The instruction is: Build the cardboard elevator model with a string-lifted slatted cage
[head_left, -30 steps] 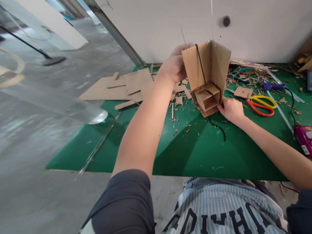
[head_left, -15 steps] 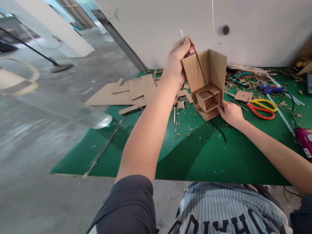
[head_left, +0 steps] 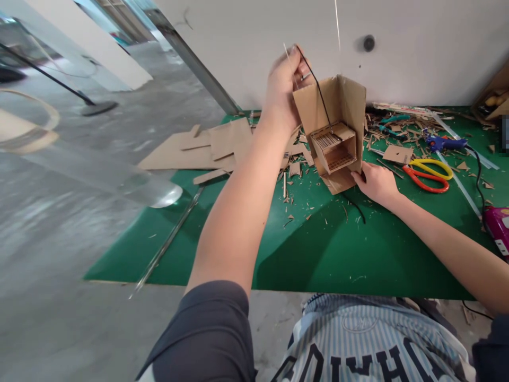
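A cardboard model [head_left: 352,103] with two upright walls is held above the table, tilted. Low inside it sits a small open cardboard box [head_left: 336,154] with a slatted top. My right hand [head_left: 376,183] is closed on the model's lower right edge, thumb in front. At the upper left, my left hand [head_left: 288,79] is closed on one end of a black cord [head_left: 323,101], which runs down taut to the small box. A thin clear strand shows beside the left fingers. Below the model, another piece of black cord [head_left: 356,207] hangs or lies over the green surface.
Cardboard sheets [head_left: 226,140] lie left on the green table [head_left: 318,254], near a clear rod [head_left: 167,241]. Cardboard scraps are scattered behind the model. To the right are scissors [head_left: 431,172], a blue glue gun [head_left: 445,143] and a magenta device [head_left: 497,228]. A wall stands behind.
My left hand has moved slightly up and left, drawing the cord's end with it. The cardboard model has shifted a little up and left, with my right hand still on it.
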`<act>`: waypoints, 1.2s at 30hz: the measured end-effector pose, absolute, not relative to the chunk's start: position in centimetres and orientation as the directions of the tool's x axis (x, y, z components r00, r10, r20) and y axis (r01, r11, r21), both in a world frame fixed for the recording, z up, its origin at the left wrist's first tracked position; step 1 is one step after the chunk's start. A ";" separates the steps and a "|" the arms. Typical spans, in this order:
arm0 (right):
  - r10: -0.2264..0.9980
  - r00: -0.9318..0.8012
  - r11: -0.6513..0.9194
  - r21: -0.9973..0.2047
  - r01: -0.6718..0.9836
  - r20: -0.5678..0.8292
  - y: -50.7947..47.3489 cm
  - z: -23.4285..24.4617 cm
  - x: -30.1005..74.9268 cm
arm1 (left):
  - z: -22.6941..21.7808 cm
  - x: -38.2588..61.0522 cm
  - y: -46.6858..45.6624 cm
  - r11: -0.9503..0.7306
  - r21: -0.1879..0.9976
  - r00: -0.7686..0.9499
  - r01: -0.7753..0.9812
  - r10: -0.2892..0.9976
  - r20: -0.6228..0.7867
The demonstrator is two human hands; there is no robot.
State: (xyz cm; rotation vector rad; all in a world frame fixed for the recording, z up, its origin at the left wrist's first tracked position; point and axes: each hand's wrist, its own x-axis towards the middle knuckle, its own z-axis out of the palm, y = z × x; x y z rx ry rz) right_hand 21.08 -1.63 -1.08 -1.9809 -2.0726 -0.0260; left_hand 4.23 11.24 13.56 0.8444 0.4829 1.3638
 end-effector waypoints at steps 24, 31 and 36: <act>0.972 0.004 0.078 -0.334 0.939 0.236 -0.7 1.4 19.6 | 14.7 3.6 12.0 -0.240 0.784 0.244 -0.573 0.863 0.442; 0.973 0.013 0.072 -0.357 0.931 0.231 -0.6 1.0 19.8 | 15.7 2.8 10.4 -0.208 0.840 0.330 -0.502 0.851 0.408; 0.966 -0.013 0.109 -0.364 0.925 0.256 -0.7 0.8 19.9 | 16.8 1.7 9.5 -0.214 0.854 0.353 -0.474 0.842 0.407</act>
